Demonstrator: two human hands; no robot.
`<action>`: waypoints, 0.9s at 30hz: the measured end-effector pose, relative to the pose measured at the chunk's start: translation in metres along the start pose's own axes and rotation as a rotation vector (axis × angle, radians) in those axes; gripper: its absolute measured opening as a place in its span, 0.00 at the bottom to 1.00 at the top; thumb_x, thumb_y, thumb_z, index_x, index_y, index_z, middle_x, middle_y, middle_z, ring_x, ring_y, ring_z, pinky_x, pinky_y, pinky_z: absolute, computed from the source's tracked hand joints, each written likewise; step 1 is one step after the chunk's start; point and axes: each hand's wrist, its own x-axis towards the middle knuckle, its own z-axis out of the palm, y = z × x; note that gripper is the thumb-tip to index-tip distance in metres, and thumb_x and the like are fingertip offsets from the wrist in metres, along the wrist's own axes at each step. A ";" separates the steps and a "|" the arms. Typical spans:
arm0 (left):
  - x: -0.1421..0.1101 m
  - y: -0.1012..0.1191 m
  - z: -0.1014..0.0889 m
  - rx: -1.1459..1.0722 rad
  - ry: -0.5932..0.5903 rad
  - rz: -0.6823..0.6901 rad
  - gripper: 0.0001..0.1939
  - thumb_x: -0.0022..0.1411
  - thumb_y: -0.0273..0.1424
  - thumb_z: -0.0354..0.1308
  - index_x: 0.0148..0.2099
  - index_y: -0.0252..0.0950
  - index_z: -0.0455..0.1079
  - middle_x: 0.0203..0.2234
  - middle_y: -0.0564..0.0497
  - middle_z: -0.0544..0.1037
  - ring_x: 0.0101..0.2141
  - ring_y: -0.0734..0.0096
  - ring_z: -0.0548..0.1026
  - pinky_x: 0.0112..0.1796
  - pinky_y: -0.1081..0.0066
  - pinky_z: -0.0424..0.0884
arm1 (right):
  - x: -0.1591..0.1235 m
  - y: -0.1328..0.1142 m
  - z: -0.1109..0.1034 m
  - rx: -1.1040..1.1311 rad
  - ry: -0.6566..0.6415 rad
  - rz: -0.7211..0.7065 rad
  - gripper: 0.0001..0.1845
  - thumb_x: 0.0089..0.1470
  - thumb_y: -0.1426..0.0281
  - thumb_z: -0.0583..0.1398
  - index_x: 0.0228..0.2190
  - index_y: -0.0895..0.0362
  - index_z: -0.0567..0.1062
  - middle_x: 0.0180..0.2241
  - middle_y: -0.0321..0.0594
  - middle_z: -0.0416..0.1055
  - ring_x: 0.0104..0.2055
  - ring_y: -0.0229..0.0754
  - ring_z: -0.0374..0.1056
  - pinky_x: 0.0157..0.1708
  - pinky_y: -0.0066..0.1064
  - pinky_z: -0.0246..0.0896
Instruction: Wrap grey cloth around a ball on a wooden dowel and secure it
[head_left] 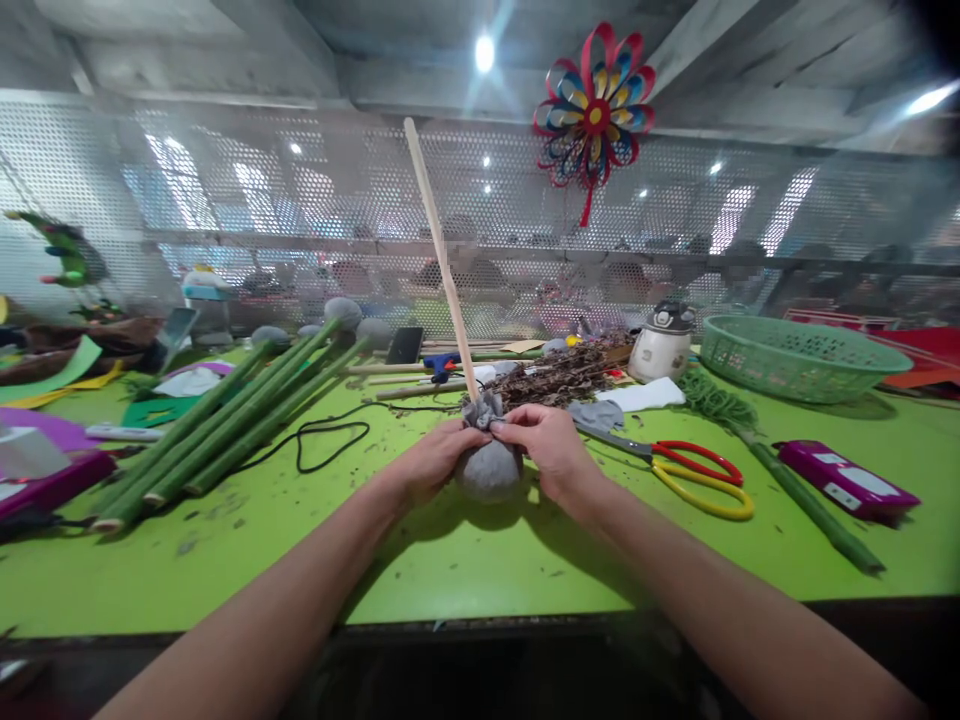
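A round ball wrapped in grey cloth [489, 474] is between my two hands, just above or on the green table. Its gathered cloth neck surrounds the base of a pale wooden stick [442, 250], which rises upward and leans left. My left hand [439, 455] pinches the cloth neck from the left. On the other side, my right hand [551, 450] has its thumb and forefinger pressed on the same gathered cloth. Scissors [697, 470] with one red and one yellow handle lie right of my right hand, beside a grey cloth scrap [598, 414].
Green-wrapped sticks [225, 430] with grey balls lie at left, near a looped black cord [330, 430]. Dried twigs [562, 378] and a blue glue gun [444, 367] lie behind. A green basket [802, 360], a purple box [847, 480] and another green stick [817, 505] are at right.
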 end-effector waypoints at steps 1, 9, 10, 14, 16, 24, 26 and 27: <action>0.000 0.000 0.000 0.002 0.000 0.004 0.05 0.48 0.29 0.61 0.29 0.33 0.74 0.26 0.53 0.76 0.29 0.72 0.70 0.31 0.73 0.65 | 0.000 0.000 0.000 -0.005 0.005 -0.008 0.12 0.27 0.67 0.68 0.17 0.59 0.73 0.17 0.32 0.67 0.21 0.34 0.58 0.23 0.27 0.50; 0.000 0.001 0.000 0.066 -0.025 0.051 0.07 0.51 0.31 0.58 0.32 0.33 0.74 0.30 0.50 0.78 0.34 0.66 0.72 0.38 0.69 0.66 | 0.003 0.000 -0.001 -0.030 -0.014 -0.042 0.14 0.31 0.65 0.69 0.16 0.58 0.69 0.15 0.31 0.63 0.18 0.32 0.54 0.19 0.26 0.48; 0.000 0.001 -0.001 0.069 -0.032 0.051 0.07 0.51 0.31 0.58 0.32 0.33 0.74 0.30 0.50 0.78 0.34 0.66 0.72 0.38 0.69 0.66 | 0.003 0.000 -0.001 -0.029 -0.017 -0.049 0.14 0.31 0.65 0.69 0.16 0.58 0.69 0.14 0.30 0.63 0.18 0.32 0.54 0.20 0.26 0.48; 0.002 0.001 -0.004 0.056 0.023 0.029 0.07 0.51 0.31 0.59 0.32 0.33 0.74 0.28 0.50 0.78 0.31 0.67 0.72 0.35 0.70 0.67 | 0.000 -0.002 0.000 -0.006 -0.030 -0.086 0.14 0.34 0.65 0.68 0.18 0.58 0.70 0.15 0.30 0.64 0.19 0.32 0.56 0.21 0.27 0.51; 0.004 0.000 -0.005 0.042 0.046 0.019 0.06 0.50 0.30 0.58 0.31 0.33 0.74 0.26 0.51 0.77 0.29 0.69 0.72 0.33 0.71 0.67 | -0.002 -0.004 0.001 -0.002 -0.046 -0.105 0.14 0.35 0.64 0.68 0.18 0.58 0.70 0.15 0.31 0.65 0.19 0.32 0.57 0.22 0.27 0.53; 0.005 0.003 -0.006 0.025 0.060 -0.011 0.03 0.48 0.28 0.58 0.26 0.33 0.71 0.21 0.53 0.75 0.22 0.74 0.70 0.25 0.75 0.65 | -0.008 -0.008 0.000 -0.246 -0.209 -0.304 0.13 0.40 0.62 0.66 0.19 0.58 0.72 0.17 0.34 0.67 0.21 0.35 0.60 0.23 0.29 0.56; 0.005 0.002 -0.008 0.027 0.052 -0.022 0.03 0.48 0.28 0.58 0.25 0.33 0.71 0.20 0.53 0.74 0.22 0.74 0.69 0.25 0.75 0.65 | -0.007 -0.008 -0.002 -0.300 -0.249 -0.345 0.12 0.43 0.63 0.64 0.20 0.58 0.72 0.18 0.35 0.67 0.21 0.36 0.60 0.24 0.29 0.56; 0.005 0.002 -0.009 0.031 0.032 -0.022 0.04 0.48 0.28 0.58 0.25 0.33 0.71 0.20 0.53 0.74 0.22 0.74 0.69 0.26 0.74 0.65 | -0.007 -0.008 -0.002 -0.331 -0.267 -0.360 0.11 0.45 0.63 0.63 0.21 0.58 0.72 0.19 0.35 0.67 0.22 0.36 0.60 0.24 0.29 0.56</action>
